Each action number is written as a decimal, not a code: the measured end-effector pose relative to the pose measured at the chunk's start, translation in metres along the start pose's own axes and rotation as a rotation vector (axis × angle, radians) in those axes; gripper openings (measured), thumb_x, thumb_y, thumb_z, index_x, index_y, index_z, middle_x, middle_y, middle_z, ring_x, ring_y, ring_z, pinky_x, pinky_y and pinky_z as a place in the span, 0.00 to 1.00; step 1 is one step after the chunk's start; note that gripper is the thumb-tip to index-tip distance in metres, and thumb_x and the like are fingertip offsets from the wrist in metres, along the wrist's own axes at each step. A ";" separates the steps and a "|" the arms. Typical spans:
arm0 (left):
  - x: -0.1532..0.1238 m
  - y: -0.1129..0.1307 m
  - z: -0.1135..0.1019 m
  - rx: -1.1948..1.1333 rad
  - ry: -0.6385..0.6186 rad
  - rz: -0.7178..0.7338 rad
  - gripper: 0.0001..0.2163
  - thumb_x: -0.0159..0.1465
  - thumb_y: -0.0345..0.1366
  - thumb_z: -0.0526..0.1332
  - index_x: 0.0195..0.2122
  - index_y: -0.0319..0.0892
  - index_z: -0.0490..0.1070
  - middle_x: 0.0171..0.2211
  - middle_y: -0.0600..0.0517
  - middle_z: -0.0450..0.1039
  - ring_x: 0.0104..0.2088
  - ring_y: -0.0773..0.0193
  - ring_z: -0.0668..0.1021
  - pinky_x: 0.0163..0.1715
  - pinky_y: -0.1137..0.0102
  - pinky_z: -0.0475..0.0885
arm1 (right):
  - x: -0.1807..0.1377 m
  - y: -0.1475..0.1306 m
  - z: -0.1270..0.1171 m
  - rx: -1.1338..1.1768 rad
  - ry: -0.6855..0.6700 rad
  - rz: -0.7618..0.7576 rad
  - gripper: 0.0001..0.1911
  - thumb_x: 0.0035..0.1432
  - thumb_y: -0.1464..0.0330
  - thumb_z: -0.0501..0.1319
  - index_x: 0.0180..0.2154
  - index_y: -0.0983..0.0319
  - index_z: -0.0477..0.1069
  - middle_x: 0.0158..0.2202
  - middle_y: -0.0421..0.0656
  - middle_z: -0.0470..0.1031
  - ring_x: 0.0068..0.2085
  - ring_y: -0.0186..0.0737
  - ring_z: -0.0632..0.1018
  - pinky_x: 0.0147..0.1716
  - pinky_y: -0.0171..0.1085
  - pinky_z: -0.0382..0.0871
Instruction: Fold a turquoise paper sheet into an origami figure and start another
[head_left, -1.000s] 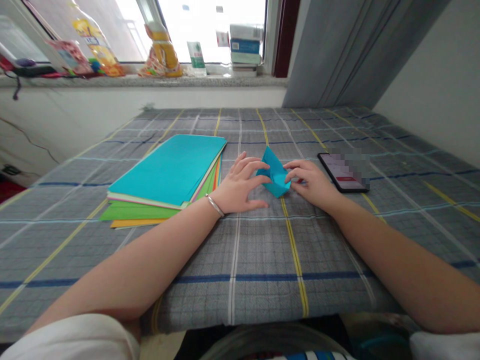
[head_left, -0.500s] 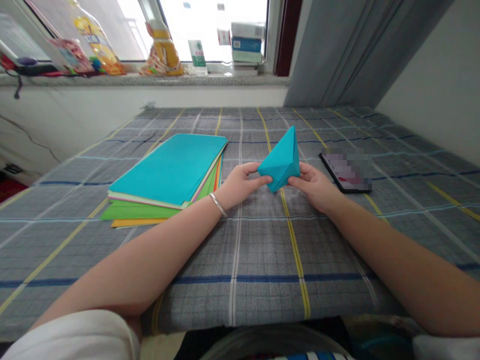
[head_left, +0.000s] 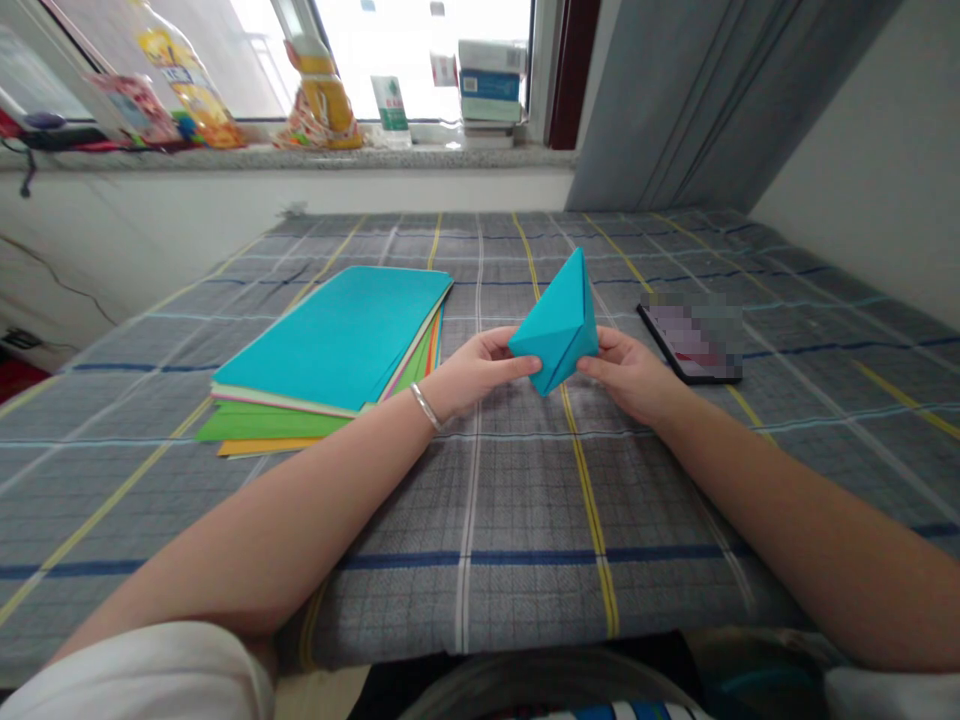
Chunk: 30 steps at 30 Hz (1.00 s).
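The left hand [head_left: 472, 372] and the right hand [head_left: 630, 375] are both gripping a folded teal paper [head_left: 559, 322], holding it just above the plaid-covered bench [head_left: 525, 500]. Each hand is pinching a lower side corner, thumb toward the camera and the other fingers hidden behind. The paper is standing as a pointed shape, its tip rising away from the person and its bottom corner hanging between the two hands, clear of the cloth as far as can be seen.

The paper is looking very light and thin, stiffened only by its creases, so it is likely bending or crumpling under any hard squeeze and springing open if released. The layered corners and folded edges seem the firmest places to take hold; the flat faces would probably dent. The surface is looking smooth, so a light pinch at the creases should be enough.

A stack [head_left: 337, 345] of coloured sheets is lying just left of the left hand, teal on top with green and orange edges showing. A phone [head_left: 690, 345] is lying flat near the right hand. A bracelet [head_left: 424, 407] is circling the left wrist.
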<state>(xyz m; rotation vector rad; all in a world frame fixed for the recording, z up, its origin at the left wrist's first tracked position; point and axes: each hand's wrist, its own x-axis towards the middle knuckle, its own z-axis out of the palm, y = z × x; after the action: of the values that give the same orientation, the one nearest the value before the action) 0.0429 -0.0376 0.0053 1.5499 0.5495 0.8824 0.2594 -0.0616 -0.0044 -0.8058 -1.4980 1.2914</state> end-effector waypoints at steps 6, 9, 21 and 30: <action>-0.002 0.002 0.000 0.031 0.041 0.027 0.18 0.53 0.46 0.72 0.39 0.41 0.76 0.38 0.51 0.78 0.40 0.61 0.78 0.46 0.64 0.73 | 0.000 0.002 -0.002 0.007 0.005 -0.033 0.15 0.51 0.60 0.70 0.41 0.54 0.75 0.43 0.38 0.81 0.45 0.39 0.79 0.53 0.46 0.69; -0.002 0.003 0.001 0.006 0.034 0.037 0.17 0.53 0.45 0.72 0.39 0.41 0.75 0.37 0.52 0.77 0.38 0.63 0.78 0.45 0.66 0.73 | 0.001 0.002 -0.003 0.005 -0.004 -0.031 0.15 0.50 0.61 0.70 0.42 0.54 0.76 0.43 0.38 0.81 0.45 0.39 0.78 0.54 0.46 0.69; 0.000 0.003 -0.011 0.051 -0.075 0.126 0.18 0.57 0.50 0.69 0.41 0.42 0.75 0.39 0.51 0.77 0.39 0.62 0.78 0.45 0.66 0.72 | 0.001 -0.001 -0.004 -0.067 -0.065 -0.054 0.16 0.50 0.58 0.71 0.41 0.55 0.77 0.42 0.40 0.80 0.47 0.43 0.78 0.53 0.48 0.69; -0.001 0.006 -0.021 1.057 0.156 0.562 0.06 0.62 0.40 0.67 0.29 0.46 0.78 0.37 0.53 0.79 0.46 0.58 0.74 0.54 0.58 0.64 | 0.001 0.002 -0.009 -0.459 0.162 -0.246 0.16 0.55 0.61 0.66 0.47 0.51 0.72 0.60 0.44 0.67 0.60 0.46 0.69 0.50 0.47 0.72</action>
<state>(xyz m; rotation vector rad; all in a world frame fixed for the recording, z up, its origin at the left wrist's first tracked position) 0.0249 -0.0265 0.0110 2.6943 0.7688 1.2291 0.2676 -0.0574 -0.0060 -0.9550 -1.7234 0.6908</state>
